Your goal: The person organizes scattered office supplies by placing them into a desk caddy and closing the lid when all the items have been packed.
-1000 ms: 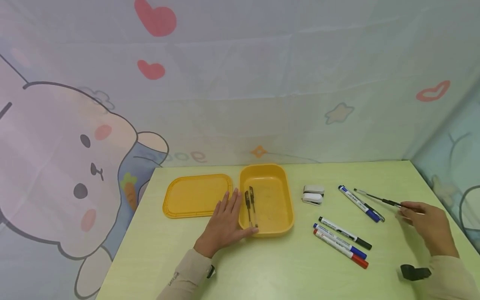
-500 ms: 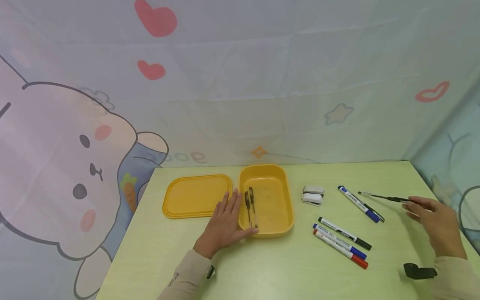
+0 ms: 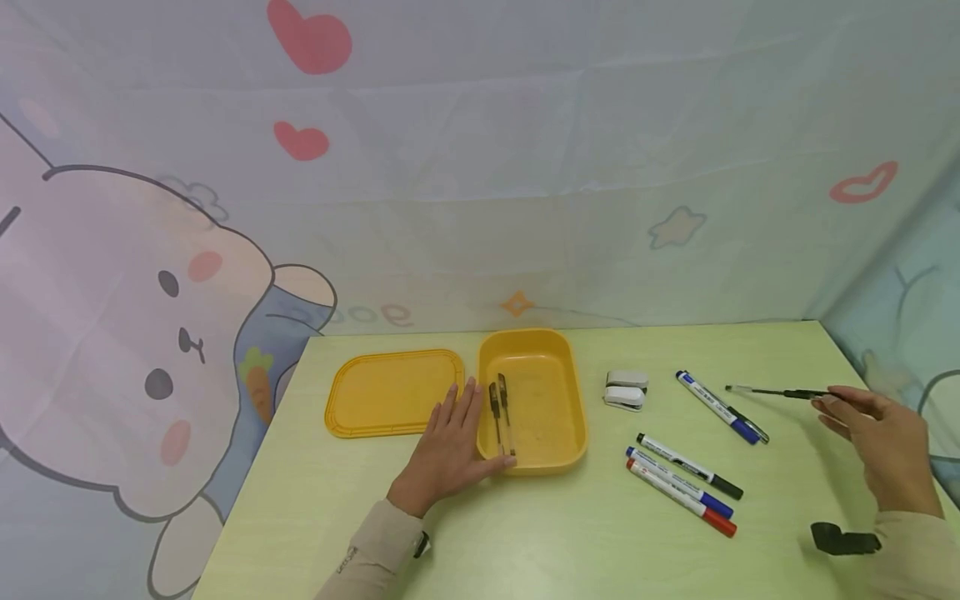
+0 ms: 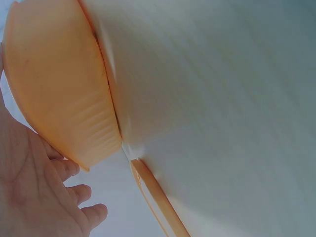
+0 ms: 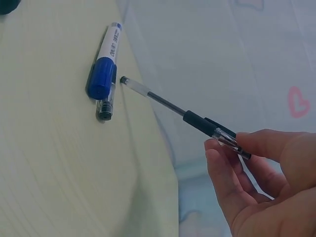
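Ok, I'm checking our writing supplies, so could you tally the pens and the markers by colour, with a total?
Blue markers: 2
Black marker: 1
Red marker: 1
Pens: 4 (2 in the yellow tray, 1 held, 1 partly hidden by a blue marker)
Total: 8

Rounded plastic tray [image 3: 547, 417]: plain yellow
Flat lid [image 3: 395, 392], left of tray: yellow
Three cylindrical markers [image 3: 678, 482], right of tray: white, caps black, blue, red
Slim pen [image 5: 198, 123], far right of tray: black grip
Worktop [image 3: 540, 542]: pale yellow-green
Cloth [image 3: 480, 167], behind tray: pale lilac-grey, red hearts
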Action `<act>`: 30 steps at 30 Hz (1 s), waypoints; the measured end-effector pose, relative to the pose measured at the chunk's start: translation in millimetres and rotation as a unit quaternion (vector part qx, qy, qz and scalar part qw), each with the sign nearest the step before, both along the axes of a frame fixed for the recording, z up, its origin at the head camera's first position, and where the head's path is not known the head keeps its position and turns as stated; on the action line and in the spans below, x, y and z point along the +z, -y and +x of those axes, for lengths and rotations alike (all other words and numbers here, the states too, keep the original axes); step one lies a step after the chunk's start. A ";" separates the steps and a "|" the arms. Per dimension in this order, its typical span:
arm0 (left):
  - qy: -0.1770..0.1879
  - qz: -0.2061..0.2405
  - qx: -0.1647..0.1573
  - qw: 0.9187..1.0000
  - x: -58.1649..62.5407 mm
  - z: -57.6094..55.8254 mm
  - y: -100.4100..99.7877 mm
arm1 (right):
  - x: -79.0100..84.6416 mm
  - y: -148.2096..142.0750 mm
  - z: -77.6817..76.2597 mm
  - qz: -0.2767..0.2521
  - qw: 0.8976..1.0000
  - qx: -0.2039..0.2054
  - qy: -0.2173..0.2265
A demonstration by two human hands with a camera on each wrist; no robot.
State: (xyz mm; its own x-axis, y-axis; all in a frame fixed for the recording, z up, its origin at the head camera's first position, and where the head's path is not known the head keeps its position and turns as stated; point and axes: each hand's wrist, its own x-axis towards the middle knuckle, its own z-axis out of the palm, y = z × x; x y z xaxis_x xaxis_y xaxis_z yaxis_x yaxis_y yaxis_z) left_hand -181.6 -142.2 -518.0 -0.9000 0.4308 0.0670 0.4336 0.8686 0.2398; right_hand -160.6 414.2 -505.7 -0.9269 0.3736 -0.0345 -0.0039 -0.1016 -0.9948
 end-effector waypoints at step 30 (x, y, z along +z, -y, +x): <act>0.000 -0.007 -0.004 1.000 -0.6 -1.5 0.3 | 17.0 8.6 -9.5 -0.015 1.000 0.009 -0.002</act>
